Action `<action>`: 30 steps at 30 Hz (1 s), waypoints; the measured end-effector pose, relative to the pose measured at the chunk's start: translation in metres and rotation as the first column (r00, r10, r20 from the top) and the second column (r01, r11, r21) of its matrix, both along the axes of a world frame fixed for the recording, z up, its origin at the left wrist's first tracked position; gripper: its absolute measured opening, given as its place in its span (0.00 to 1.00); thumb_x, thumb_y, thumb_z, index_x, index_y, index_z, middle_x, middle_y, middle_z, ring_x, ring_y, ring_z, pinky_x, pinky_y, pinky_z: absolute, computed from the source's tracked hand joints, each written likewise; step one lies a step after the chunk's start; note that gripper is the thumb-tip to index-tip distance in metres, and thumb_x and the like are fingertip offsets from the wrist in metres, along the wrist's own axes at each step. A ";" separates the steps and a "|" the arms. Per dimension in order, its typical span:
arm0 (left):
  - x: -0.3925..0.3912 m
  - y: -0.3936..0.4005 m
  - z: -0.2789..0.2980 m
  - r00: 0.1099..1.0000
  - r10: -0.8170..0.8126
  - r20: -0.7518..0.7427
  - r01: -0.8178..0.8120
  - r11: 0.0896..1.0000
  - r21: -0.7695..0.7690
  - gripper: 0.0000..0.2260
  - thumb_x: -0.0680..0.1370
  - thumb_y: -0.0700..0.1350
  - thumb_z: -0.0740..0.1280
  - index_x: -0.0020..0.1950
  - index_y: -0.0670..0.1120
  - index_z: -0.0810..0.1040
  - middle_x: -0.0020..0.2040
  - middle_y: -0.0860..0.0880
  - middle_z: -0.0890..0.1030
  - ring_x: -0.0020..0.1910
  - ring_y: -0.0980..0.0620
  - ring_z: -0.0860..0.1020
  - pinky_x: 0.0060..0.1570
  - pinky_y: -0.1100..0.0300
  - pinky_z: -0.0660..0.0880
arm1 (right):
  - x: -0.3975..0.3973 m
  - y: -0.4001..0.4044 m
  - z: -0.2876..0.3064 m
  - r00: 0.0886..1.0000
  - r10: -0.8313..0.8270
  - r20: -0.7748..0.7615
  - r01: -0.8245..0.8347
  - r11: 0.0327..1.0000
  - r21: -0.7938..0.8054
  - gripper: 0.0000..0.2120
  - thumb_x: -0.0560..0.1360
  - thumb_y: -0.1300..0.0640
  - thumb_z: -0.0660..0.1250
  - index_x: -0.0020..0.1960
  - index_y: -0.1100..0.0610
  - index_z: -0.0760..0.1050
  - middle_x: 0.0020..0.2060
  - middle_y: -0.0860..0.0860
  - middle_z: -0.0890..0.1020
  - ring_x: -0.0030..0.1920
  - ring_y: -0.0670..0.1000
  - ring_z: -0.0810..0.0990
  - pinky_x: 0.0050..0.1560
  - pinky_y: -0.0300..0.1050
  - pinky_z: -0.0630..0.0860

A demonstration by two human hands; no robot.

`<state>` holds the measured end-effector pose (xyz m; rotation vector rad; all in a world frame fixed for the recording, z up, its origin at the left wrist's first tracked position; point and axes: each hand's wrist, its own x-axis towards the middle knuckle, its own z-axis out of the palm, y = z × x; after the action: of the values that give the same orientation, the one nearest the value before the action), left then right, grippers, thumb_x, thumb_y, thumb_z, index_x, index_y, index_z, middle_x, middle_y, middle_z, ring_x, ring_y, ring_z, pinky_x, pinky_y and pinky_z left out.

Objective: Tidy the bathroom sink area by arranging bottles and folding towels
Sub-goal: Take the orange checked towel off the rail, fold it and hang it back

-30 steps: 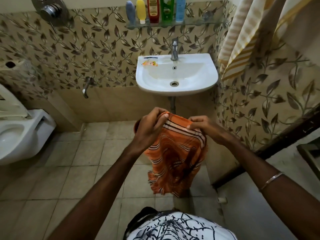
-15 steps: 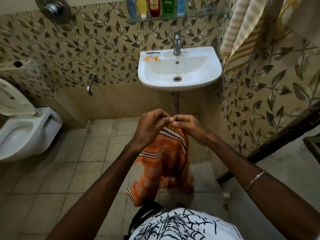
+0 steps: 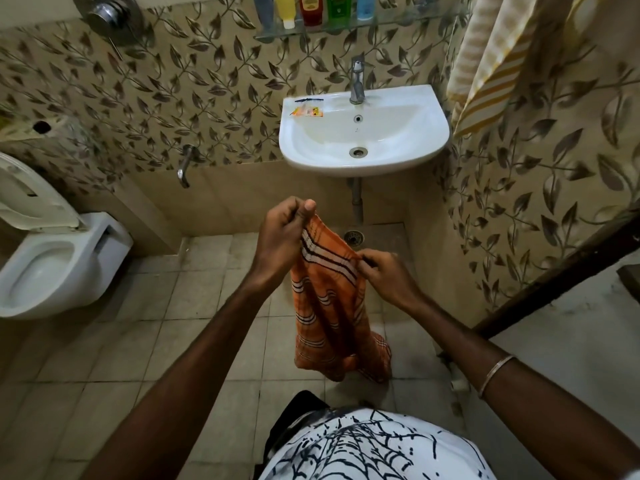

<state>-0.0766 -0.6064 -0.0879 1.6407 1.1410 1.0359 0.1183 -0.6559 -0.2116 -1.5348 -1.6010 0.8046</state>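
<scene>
An orange striped towel (image 3: 329, 313) hangs doubled over in front of me, below the white sink (image 3: 367, 161). My left hand (image 3: 282, 237) pinches its upper edge, held higher. My right hand (image 3: 388, 277) pinches the same edge lower and to the right. The towel's lower end dangles above the floor tiles. Several bottles (image 3: 308, 8) stand in a row on the glass shelf (image 3: 388, 24) above the tap (image 3: 356, 81).
A small orange sachet (image 3: 308, 112) lies on the sink's left rim. A yellow striped towel (image 3: 491, 64) hangs on the right wall. A toilet (image 3: 52, 261) stands at the left, a wall spout (image 3: 185, 168) between it and the sink. A floor drain (image 3: 353, 237) sits under the sink.
My hands had come together at the towel's top edge; now the right hand has slid down and to the right along it, and the towel hangs narrower.
</scene>
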 end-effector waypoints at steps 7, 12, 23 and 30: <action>0.002 0.007 -0.006 0.995 -0.055 -0.083 0.052 0.998 -0.040 0.13 0.78 0.53 0.69 0.40 0.45 0.77 0.31 0.56 0.78 0.30 0.60 0.76 0.32 0.66 0.72 | -0.004 0.010 0.014 0.755 -0.275 -0.596 0.022 0.918 -0.396 0.09 0.80 0.64 0.63 0.51 0.57 0.82 0.45 0.54 0.85 0.47 0.54 0.84 0.49 0.52 0.82; 0.010 0.010 -0.017 0.673 -0.299 -0.676 0.334 0.939 -0.082 0.32 0.67 0.69 0.72 0.63 0.50 0.79 0.51 0.55 0.83 0.45 0.56 0.80 0.43 0.60 0.78 | 0.000 0.018 0.024 0.731 -0.219 -0.646 0.004 0.948 -0.317 0.04 0.77 0.60 0.69 0.48 0.54 0.82 0.45 0.55 0.86 0.44 0.52 0.84 0.42 0.44 0.79; 0.023 0.007 -0.019 0.796 -0.224 -0.562 0.301 0.952 0.048 0.08 0.78 0.51 0.69 0.52 0.49 0.85 0.45 0.52 0.86 0.42 0.59 0.82 0.45 0.51 0.82 | 0.017 0.003 0.017 0.995 -0.085 0.052 0.074 0.982 0.174 0.07 0.76 0.58 0.71 0.54 0.55 0.83 0.44 0.48 0.86 0.44 0.45 0.84 0.44 0.43 0.82; 0.019 0.008 -0.002 0.875 -0.174 -0.452 0.227 0.972 0.065 0.07 0.78 0.46 0.70 0.50 0.44 0.85 0.45 0.49 0.86 0.42 0.59 0.83 0.46 0.53 0.82 | 0.028 0.004 -0.009 0.889 -0.391 0.240 0.356 0.917 0.178 0.03 0.73 0.60 0.73 0.46 0.54 0.82 0.41 0.49 0.81 0.41 0.48 0.79 0.40 0.51 0.79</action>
<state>-0.0574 -0.5984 -0.0896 2.1127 1.1786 0.6142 0.1462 -0.6516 -0.2211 -1.8412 -1.4400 0.2794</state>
